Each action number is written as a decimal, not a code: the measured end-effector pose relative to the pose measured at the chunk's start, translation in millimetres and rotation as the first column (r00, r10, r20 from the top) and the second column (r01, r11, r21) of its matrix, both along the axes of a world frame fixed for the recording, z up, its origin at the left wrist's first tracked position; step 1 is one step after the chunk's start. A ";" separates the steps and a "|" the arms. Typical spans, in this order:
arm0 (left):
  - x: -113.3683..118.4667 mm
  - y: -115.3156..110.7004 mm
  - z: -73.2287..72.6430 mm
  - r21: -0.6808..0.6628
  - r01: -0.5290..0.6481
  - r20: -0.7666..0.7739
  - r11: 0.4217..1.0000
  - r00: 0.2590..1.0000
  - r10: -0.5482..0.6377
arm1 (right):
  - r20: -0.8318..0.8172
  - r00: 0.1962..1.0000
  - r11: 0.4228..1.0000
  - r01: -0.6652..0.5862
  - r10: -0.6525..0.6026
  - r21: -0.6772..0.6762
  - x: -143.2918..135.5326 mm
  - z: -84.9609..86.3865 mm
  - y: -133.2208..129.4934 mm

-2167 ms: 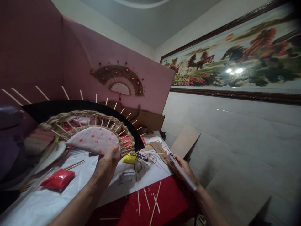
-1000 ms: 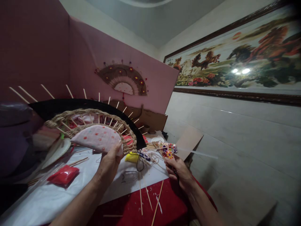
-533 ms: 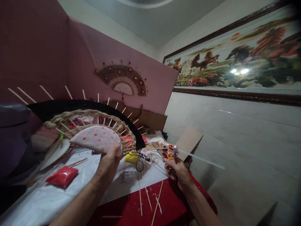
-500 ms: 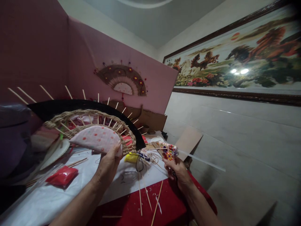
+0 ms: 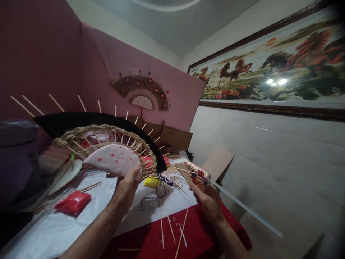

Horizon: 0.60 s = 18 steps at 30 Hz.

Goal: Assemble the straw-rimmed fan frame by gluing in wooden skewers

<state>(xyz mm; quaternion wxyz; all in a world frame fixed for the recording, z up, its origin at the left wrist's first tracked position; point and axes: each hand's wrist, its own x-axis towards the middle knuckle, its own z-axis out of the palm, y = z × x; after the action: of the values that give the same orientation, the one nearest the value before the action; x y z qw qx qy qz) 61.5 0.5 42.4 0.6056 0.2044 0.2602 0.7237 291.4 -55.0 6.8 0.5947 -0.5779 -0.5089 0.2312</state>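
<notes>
My left hand grips the lower right edge of a handmade fan. The fan has a pink dotted cloth half-circle, a braided rope arch, a black outer band and thin wooden sticks poking past it. My right hand is closed around a glue gun with a bright flowered body. A long translucent glue stick juts from its rear, toward the lower right. Beside the gun's front is a brown cardboard strip; whether my fingers also hold it I cannot tell.
On the white-covered table lie a red packet, a yellow packet and a white plate. Loose sticks rest on the red cloth. A finished fan hangs on the pink board behind.
My right hand has moved slightly right and turned the glue gun, so the glue stick slopes down more steeply and shows longer. The fan in my left hand has shifted slightly right.
</notes>
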 end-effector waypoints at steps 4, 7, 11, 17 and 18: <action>0.8 -0.4 -0.3 0.007 -0.010 -0.014 1.000 1.000 0.010 | 0.216 0.976 1.000 -0.001 -0.003 0.016 -3.5 5.4 -9.0; 0.1 -0.4 -0.9 0.016 -0.007 -0.012 1.000 1.000 0.008 | 0.316 0.949 0.998 -0.034 0.014 0.058 -9.5 6.1 -11.6; -1.3 0.7 -0.9 0.020 -0.037 -0.012 0.999 0.999 0.037 | 0.384 0.903 0.980 0.155 -0.193 0.127 -12.0 5.9 -8.3; -2.4 6.7 -3.3 0.032 -0.031 0.008 0.999 1.000 0.030 | 0.087 0.996 0.999 0.006 -0.009 0.032 -8.7 1.2 -2.4; -2.8 7.7 -3.7 0.033 -0.024 0.017 0.999 1.000 0.023 | 0.017 0.999 0.999 -0.048 0.047 0.016 -8.5 -1.1 -3.0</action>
<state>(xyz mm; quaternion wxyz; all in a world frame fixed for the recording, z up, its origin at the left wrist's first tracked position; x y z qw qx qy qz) 58.7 8.1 38.8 0.5957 0.2053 0.2454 0.7367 282.9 -58.1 5.7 0.5892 -0.5628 -0.5293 0.2362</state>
